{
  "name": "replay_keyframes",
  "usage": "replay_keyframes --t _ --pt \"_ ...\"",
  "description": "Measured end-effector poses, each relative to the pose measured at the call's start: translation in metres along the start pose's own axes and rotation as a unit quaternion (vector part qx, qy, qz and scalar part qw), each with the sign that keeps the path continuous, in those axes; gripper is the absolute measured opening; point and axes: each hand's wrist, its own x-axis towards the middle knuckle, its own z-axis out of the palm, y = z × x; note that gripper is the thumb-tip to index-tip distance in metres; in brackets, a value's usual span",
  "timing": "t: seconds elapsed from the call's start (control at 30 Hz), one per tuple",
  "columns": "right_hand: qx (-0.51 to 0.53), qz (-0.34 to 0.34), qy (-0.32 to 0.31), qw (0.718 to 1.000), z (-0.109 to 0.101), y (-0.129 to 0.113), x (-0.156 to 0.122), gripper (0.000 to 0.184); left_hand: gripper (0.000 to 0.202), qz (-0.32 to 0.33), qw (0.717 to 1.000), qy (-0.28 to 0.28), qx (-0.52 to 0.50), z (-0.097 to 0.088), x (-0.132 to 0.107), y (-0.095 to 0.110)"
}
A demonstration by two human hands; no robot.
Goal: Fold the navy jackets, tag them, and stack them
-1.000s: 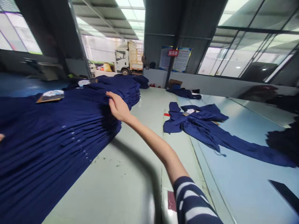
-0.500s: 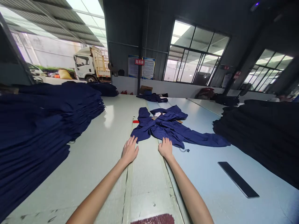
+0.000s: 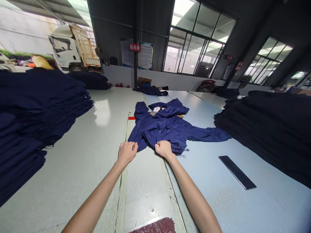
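Fabric of a navy jacket [image 3: 167, 127] is bunching under both hands at its near edge, and the jacket is lying crumpled and spread on a pale cutting table [image 3: 80, 181], with one sleeve [image 3: 206, 136] reaching out to the right. The left hand [image 3: 126, 152] is curling into a narrow grip on the jacket's near left corner, while the right hand [image 3: 164, 149] is closing just as narrowly on a pinch of the hem, a little way along. A drawcord toggle [image 3: 186, 149] is hanging at the hem just beside the right hand, and a swing tag [image 3: 155, 111] is lying near the collar. A short red strip [image 3: 131, 118] is sitting on the table just past the jacket's left side, and a flat black ruler [image 3: 236, 172] is lying to the right. Tall stacks of folded navy garments [image 3: 36, 106] are rising on the left, and a dark stack of garments [image 3: 264, 136] is filling the right side. Farther along the table, another crumpled navy garment [image 3: 152, 91] is lying near a cardboard box [image 3: 143, 82] by the wall, and a white truck [image 3: 73, 45] is standing outside.
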Motion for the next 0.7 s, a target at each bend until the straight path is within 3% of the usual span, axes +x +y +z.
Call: replay_keyframes --t 0.2,0.3,0.33,0.37,0.4,0.5,0.53,0.57,0.63,0.67,0.7 --pt "0.042 -0.082 -0.203 0.975 -0.029 -0.01 -0.012 0.023 0.061 -0.037 0.998 -0.044 -0.016 -0.013 0.003 0.005" --pt "0.122 -0.083 -0.376 0.915 -0.049 -0.004 -0.02 0.021 0.055 -0.009 0.994 -0.102 -0.044 -0.03 0.006 0.014" --pt "0.167 -0.082 -0.408 0.894 -0.057 0.0 -0.022 0.021 0.055 0.008 0.99 -0.128 -0.06 -0.036 0.005 0.02" --pt "0.214 -0.08 -0.401 0.887 -0.064 0.003 -0.022 0.023 0.055 0.03 0.983 -0.159 -0.081 -0.042 0.001 0.029" --pt "0.257 -0.079 -0.347 0.898 -0.07 0.007 -0.021 0.025 0.056 0.056 0.973 -0.199 -0.107 -0.048 -0.004 0.04" --pt "0.28 -0.048 -0.03 0.958 -0.08 0.018 -0.014 0.033 0.049 0.144 0.919 -0.345 -0.126 -0.061 -0.029 0.082" --pt "0.254 -0.031 0.053 0.965 -0.079 0.022 -0.011 0.034 0.045 0.165 0.889 -0.413 -0.111 -0.064 -0.038 0.096" --pt "0.22 -0.016 0.102 0.97 -0.076 0.026 -0.009 0.034 0.039 0.181 0.841 -0.502 -0.095 -0.068 -0.046 0.107" --pt "0.169 0.002 0.103 0.98 -0.066 0.035 -0.007 0.032 0.02 0.207 0.69 -0.683 -0.123 -0.074 -0.053 0.121" --pt "0.161 0.006 0.077 0.984 -0.06 0.04 -0.006 0.031 0.016 0.217 0.637 -0.719 -0.172 -0.075 -0.053 0.124" --pt "0.162 0.01 0.049 0.986 -0.054 0.046 -0.007 0.029 0.019 0.223 0.639 -0.699 -0.228 -0.074 -0.05 0.124"
